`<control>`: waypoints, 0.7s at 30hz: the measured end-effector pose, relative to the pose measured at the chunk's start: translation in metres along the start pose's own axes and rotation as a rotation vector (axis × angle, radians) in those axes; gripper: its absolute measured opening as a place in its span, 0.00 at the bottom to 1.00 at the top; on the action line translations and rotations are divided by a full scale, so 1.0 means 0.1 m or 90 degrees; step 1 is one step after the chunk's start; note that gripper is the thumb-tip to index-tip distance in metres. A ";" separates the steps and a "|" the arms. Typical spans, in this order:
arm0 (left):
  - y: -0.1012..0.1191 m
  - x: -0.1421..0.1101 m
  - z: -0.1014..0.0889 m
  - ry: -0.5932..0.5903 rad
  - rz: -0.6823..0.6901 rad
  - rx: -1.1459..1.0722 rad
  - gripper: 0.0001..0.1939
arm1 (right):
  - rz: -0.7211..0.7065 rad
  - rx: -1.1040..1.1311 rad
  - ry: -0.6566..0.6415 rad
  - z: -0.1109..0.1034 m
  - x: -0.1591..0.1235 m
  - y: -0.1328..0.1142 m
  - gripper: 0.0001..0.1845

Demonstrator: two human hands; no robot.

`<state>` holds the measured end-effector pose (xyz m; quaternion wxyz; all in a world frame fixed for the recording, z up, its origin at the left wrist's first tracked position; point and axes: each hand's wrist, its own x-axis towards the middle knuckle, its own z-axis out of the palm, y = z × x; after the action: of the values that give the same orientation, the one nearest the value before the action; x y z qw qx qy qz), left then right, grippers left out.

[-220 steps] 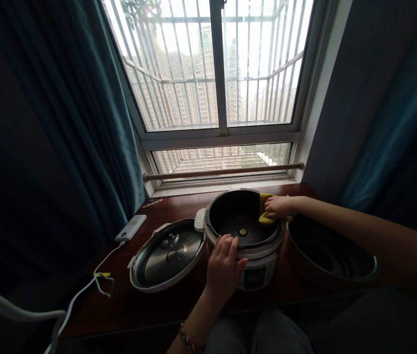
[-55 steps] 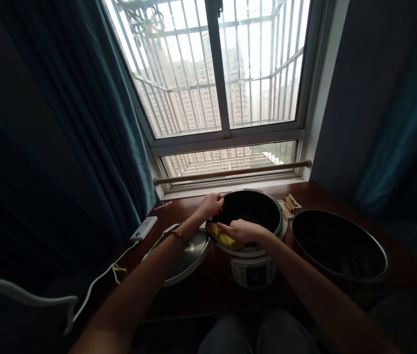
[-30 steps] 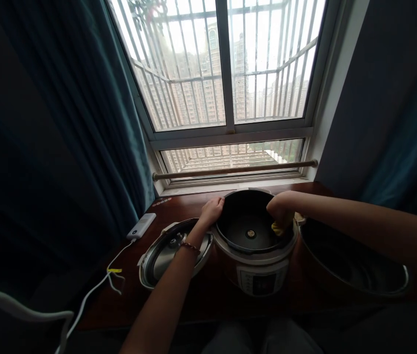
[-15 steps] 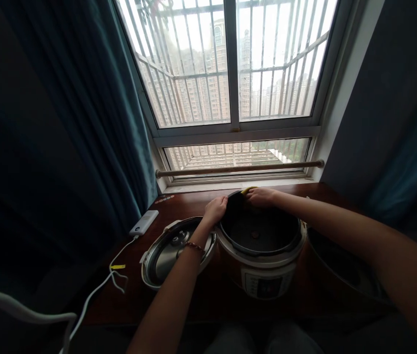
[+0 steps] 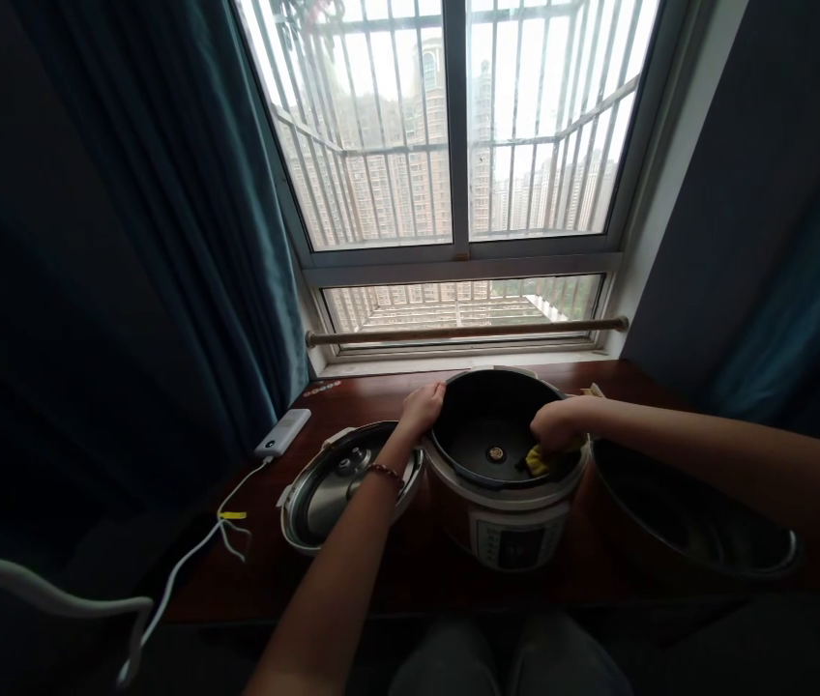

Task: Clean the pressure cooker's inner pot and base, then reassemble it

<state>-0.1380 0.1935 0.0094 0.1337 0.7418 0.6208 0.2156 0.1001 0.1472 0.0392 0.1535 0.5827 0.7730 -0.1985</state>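
Note:
The electric pressure cooker (image 5: 483,530) stands with its top off, showing a dark inside with a small round metal piece at the bottom. My left hand (image 5: 423,408) is closed on the cooker's left rim. Inside the cooker, near its right wall, my right hand (image 5: 557,425) grips a yellow cloth (image 5: 539,462); most of the cloth is hidden under the fingers. The cooker's lid (image 5: 323,507) lies with its metal underside up to the left, partly behind my left forearm.
A large dark metal bowl (image 5: 791,553) sits right of the cooker, under my right forearm. On the left are a white power strip (image 5: 283,433) and its cable (image 5: 182,578). Behind the wooden table (image 5: 373,389) are a window and a rail (image 5: 468,332).
My right hand, with the yellow cloth, has moved from the cooker's far rim to the right and down inside it. My left hand stays on the left rim.

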 end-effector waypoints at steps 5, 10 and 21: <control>0.00 0.00 0.02 0.004 -0.007 -0.007 0.21 | -0.029 0.082 -0.075 0.03 -0.22 -0.26 0.15; 0.02 -0.02 0.00 0.014 -0.004 -0.030 0.21 | -0.063 0.110 0.111 0.19 -0.46 -0.56 0.21; 0.86 -0.53 -0.07 -0.181 0.144 -0.114 0.22 | -0.041 0.205 0.362 0.35 -0.70 -0.59 0.19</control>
<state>-0.0742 0.1244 0.0475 0.2607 0.8150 0.4864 0.1767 0.0633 0.0567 0.0489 -0.1688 0.6069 0.7616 -0.1520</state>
